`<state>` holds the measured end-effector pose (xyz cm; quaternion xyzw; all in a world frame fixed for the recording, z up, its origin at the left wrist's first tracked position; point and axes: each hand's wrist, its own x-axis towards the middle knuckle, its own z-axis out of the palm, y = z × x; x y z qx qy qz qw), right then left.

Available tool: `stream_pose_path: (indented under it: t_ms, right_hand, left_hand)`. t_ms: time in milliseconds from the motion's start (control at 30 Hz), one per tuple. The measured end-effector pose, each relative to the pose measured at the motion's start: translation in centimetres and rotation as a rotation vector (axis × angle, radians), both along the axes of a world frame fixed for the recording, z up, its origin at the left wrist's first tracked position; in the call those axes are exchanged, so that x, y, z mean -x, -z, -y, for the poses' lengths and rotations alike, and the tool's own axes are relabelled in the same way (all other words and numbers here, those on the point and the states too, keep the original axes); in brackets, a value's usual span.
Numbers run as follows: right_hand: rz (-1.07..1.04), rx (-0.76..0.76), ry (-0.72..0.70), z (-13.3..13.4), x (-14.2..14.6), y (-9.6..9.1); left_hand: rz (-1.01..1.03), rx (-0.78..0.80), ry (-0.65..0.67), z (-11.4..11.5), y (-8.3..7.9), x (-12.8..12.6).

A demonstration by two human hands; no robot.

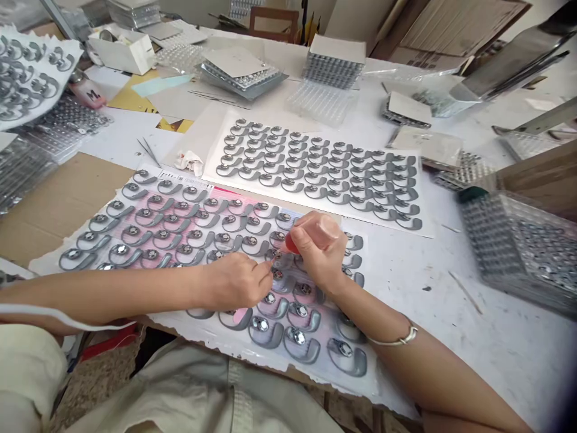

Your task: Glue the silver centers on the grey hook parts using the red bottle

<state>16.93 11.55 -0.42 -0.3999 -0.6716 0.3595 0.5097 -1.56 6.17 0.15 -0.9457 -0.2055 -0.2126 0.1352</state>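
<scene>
Gripping a bottle (325,232) in right fingers (303,240), I hold left fingers (260,274) narrow over metal pieces (273,339) by the worktop's (451,249) near edge.

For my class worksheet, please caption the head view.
Right hand holds a bottle above rows of curved grey pieces, left hand close by.

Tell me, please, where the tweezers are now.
In the head view, the tweezers lie left of centre, between the crumpled white wad and the brown cardboard.

Grey curled metal pieces (273,338): looked smooth, satin.
Pinkish rounded plastic bottle (317,232): appeared smooth, translucent.
Brown flat cardboard sheet (76,198): looked matt.
</scene>
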Motion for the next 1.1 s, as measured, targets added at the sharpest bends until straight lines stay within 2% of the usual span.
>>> stream_pose_path:
  t_ms: [333, 700, 1100]
  right_hand:
    - [0.083, -0.003, -0.001, -0.16, -0.17, 0.36]
    - [-0.021, -0.008, -0.007, -0.29, 0.12, 0.65]
    - [0.0, -0.05, 0.001, -0.33, 0.06, 0.67]
  left_hand:
    - [-0.051, 0.008, -0.006, 0.24, 0.14, 0.1]
    - [-0.084, 0.008, -0.013, 0.21, 0.32, 0.19]
    - [-0.063, 0.02, -0.004, 0.23, 0.25, 0.22]
